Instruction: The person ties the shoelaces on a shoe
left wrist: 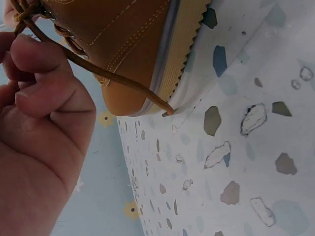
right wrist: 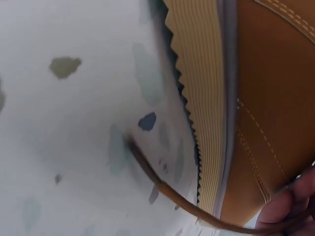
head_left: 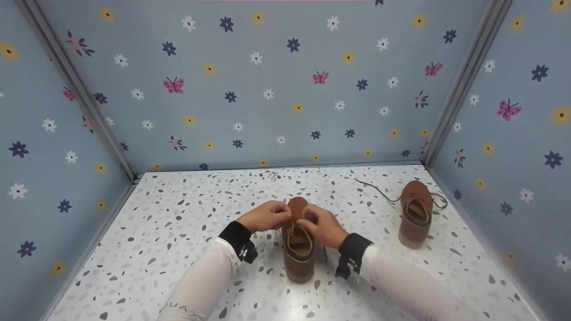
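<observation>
A brown lace-up shoe (head_left: 299, 269) stands upright on the speckled table, toe toward the back wall. Both hands meet over its lacing. My left hand (head_left: 267, 216) curls its fingers beside the knot and pinches a brown shoelace (left wrist: 118, 78); the loose end slants across the shoe's side to the sole edge in the left wrist view. From the other side, my right hand (head_left: 324, 226) pinches the lace (right wrist: 189, 205) between thumb and fingers, with its free end sticking out past the sole in the right wrist view. Fingers partly cover the front of the lacing.
A matching second shoe (head_left: 414, 234) stands to the right, its laces (head_left: 379, 190) undone and spread on the speckled table (head_left: 178, 249). Flower-patterned panels (head_left: 276, 89) close off the back and both sides, with grey metal posts (head_left: 464, 84) at the corners.
</observation>
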The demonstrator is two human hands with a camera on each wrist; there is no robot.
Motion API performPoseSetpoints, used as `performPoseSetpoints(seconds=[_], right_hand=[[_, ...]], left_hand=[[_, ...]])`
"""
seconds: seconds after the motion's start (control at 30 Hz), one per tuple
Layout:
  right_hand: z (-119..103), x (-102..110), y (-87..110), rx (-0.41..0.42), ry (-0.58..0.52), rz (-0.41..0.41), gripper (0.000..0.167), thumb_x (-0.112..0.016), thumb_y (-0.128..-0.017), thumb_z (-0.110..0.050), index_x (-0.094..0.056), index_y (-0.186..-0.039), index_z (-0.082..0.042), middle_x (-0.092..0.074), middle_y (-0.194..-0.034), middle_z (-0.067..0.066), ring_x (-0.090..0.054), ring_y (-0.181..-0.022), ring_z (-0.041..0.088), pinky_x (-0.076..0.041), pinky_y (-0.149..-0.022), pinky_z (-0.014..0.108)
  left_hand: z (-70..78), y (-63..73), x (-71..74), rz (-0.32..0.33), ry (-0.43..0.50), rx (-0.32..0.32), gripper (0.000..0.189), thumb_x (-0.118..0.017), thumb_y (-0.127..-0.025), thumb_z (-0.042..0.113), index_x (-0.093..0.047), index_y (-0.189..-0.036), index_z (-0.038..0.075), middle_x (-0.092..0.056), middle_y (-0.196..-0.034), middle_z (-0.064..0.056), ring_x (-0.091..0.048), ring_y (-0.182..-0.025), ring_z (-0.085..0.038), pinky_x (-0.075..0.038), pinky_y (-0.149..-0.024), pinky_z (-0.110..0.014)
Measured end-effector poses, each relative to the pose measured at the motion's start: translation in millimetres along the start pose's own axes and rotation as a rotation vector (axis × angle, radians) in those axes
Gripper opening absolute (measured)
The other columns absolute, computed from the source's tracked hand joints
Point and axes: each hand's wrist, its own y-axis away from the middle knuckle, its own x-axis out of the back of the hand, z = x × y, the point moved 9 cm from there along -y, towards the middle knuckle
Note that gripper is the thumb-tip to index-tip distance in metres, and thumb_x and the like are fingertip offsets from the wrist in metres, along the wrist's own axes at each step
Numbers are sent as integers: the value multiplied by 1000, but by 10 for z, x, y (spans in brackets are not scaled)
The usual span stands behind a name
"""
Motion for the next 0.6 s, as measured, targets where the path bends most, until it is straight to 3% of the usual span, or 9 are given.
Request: performPoseSetpoints(seconds=[0.27,0.43,0.6], right_hand=[[-42,83,73,44,42,2,10,-73,-98,-19,-65,-100,-14,-65,-98,3,-61,-87,13,-54,-77,27],[-190,165,169,153,66,58,11,-75,-92,-10,-64,-97,-11,-64,-97,7,-64,-92,21,-58,-81,36],[-289,159,231,209,59,18,20,-81,-83,-11,-66,-94,-7,-64,-95,6,-63,-91,21,-58,-82,42]], left_hand=[[-69,55,-3,126,38,-1,17,-57,-106,23,-66,-102,10,-55,-83,1,-52,-76,-15,-44,-69,-28],[-65,73,-30,146,58,-16,17,-58,-105,22,-67,-101,9,-57,-86,-1,-55,-83,-21,-46,-73,-28],[-94,76,-46,149,81,6,19,-60,-104,26,-68,-101,8,-59,-87,2,-53,-76,-14,-44,-65,-26]])
